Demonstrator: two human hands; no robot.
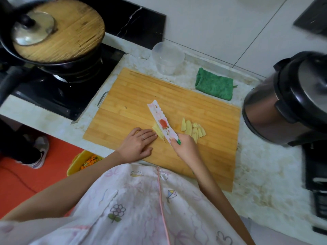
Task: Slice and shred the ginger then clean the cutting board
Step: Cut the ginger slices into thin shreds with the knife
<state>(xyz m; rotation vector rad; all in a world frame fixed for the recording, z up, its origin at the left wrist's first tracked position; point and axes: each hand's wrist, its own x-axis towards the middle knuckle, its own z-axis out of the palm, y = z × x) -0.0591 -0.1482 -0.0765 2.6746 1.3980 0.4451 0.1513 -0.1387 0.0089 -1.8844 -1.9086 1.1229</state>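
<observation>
Ginger being cut on a bamboo cutting board [177, 96], head view. The left hand [138, 144] lies on the board's near-left part, fingers straight and held together, their tips pressing a pale piece of ginger [157, 130]. The right hand [185, 148] is curled round the green handle of a knife [161, 123], whose white, pink-printed blade stands against the right side of that piece. Cut ginger slices [193, 129] lie in a loose overlapping row on the board, just right of the blade. Beyond the board's far edge stand a clear plastic cup [168, 58] and a folded green cloth [215, 85]. A rice cooker [286, 99] stands to the board's right, and a lidded wok [58, 32] to its left.
</observation>
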